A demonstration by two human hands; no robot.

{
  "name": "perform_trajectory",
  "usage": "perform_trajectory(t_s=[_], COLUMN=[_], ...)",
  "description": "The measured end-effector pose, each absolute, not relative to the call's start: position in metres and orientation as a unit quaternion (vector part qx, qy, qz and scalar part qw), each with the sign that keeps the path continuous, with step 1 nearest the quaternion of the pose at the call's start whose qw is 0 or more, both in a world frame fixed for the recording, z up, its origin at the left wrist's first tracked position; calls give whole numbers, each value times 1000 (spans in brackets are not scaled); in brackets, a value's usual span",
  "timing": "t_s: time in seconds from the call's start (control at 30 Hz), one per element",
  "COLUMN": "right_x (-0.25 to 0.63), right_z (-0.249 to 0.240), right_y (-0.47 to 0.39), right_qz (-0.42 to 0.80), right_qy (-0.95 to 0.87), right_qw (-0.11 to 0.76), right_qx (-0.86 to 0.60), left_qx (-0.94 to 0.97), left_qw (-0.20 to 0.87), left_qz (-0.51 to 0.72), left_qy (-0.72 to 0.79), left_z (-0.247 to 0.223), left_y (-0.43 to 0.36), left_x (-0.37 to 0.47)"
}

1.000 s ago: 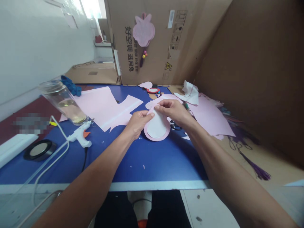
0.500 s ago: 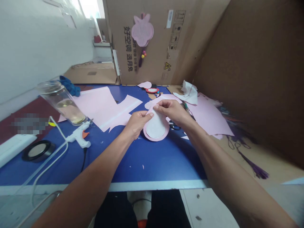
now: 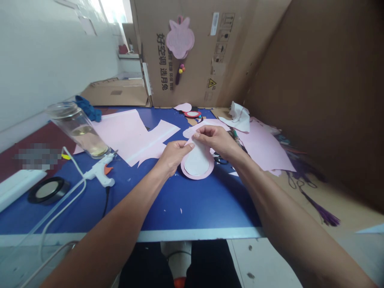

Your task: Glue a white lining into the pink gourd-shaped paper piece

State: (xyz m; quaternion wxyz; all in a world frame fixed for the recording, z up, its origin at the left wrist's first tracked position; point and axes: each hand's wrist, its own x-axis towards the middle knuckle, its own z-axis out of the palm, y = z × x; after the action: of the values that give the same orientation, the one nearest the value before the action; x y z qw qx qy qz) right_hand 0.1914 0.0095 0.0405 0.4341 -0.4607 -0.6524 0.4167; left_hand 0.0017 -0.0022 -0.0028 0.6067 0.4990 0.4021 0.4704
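Between my hands is a teardrop-shaped pink paper cutout, with a smaller white paper piece of the same shape lying on it. My left hand pinches the left edge, thumb on the white piece. At the narrow upper end, my right hand grips both layers between thumb and fingers. The fingertips behind the paper are hidden. Just right of the cutout lie dark-handled scissors, partly covered by my right hand.
A white glue gun, a tape roll and a glass jar with liquid are at left. Pink sheets lie behind. A purple tassel is at right. A pink paper ornament hangs on the cardboard.
The rounded end of the cutout has tipped very slightly toward me. Both hands keep their hold, and nothing else has visibly moved.
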Motion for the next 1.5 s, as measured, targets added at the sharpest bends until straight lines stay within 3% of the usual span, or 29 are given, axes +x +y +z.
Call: perform_trajectory(t_s=[0.9,1.5], right_x=[194,193], right_z=[39,45], right_y=[12,6], right_qz=[431,422], right_qy=[-638,-667], right_qw=[454,368], right_qx=[-449,-490], left_qx=[482,493], left_qw=[619,608], left_qz=[460,465], left_qy=[416,412], left_z=[-3,-4], left_y=[-1,-2], left_x=[2,1])
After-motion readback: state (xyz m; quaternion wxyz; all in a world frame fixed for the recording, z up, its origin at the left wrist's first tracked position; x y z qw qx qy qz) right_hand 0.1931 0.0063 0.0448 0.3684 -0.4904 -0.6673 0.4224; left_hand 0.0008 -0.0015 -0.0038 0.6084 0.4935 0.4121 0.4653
